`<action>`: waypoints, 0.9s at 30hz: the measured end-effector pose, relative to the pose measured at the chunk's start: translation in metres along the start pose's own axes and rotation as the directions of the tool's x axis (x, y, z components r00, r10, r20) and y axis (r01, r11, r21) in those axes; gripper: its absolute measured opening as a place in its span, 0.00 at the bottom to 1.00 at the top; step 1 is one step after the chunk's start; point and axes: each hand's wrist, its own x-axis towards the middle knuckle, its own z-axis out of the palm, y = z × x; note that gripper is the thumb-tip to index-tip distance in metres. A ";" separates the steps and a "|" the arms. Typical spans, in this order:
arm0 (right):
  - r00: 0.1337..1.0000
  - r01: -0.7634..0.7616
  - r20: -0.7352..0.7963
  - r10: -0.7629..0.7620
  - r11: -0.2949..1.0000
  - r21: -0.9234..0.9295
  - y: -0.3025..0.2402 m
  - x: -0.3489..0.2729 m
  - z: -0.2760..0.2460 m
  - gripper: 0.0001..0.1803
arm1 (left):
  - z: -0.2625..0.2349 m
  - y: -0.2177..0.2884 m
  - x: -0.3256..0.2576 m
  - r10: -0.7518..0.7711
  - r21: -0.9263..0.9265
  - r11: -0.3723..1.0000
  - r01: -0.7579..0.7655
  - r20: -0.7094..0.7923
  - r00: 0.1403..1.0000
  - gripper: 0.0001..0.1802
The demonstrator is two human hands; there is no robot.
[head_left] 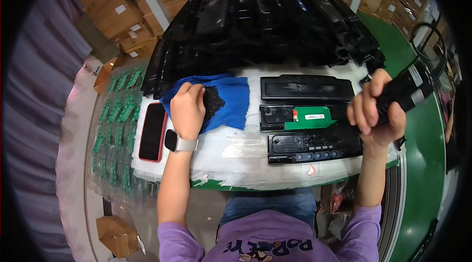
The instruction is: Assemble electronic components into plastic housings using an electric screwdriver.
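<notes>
On a blue cloth (235, 100) lies a heap of small black screws (213, 102). My left hand (188, 107) is at the heap's left edge, its fingers bent and drawn together; whatever they pinch is hidden. My right hand (376, 109) grips a black corded electric screwdriver (405, 87), raised at the right of the table. Just left of that hand, three long black plastic housing parts lie in a row: a far one (305, 88), a middle one holding a green circuit board (309, 118), and a near one (314, 148) with several round buttons.
A large stack of black plastic parts (221, 21) covers the table's far side. A red-edged phone (153, 131) lies left of the cloth. Clear trays with several green boards (115, 112) stand at the far left. Cardboard boxes (108, 6) are piled behind.
</notes>
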 end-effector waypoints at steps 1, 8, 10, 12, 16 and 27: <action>1.000 0.003 0.010 -0.003 1.000 0.005 0.005 0.005 0.002 0.23 | -0.001 0.006 -0.001 -0.108 -0.249 0.959 0.134 0.115 0.987 0.05; 0.979 0.201 -0.034 -0.200 0.980 0.014 0.013 0.025 0.027 0.22 | -0.005 0.090 -0.004 0.109 -0.706 0.099 0.701 0.708 0.698 0.07; 0.959 0.281 -0.036 -0.280 0.959 0.035 0.014 0.024 0.028 0.22 | -0.004 0.099 -0.007 0.134 -0.681 0.073 0.729 0.731 0.669 0.07; 0.961 0.274 -0.028 -0.273 0.961 0.031 0.018 0.021 0.020 0.22 | -0.003 0.101 -0.009 0.122 -0.688 0.134 0.713 0.725 0.677 0.07; 0.963 0.261 0.030 -0.266 0.958 0.119 0.026 0.016 0.010 0.25 | 0.001 0.100 -0.011 0.126 -0.692 0.160 0.704 0.721 0.681 0.07; 0.969 0.247 -0.011 -0.247 0.963 0.112 0.033 0.011 0.011 0.25 | 0.000 0.097 -0.015 0.115 -0.666 0.164 0.728 0.746 0.656 0.07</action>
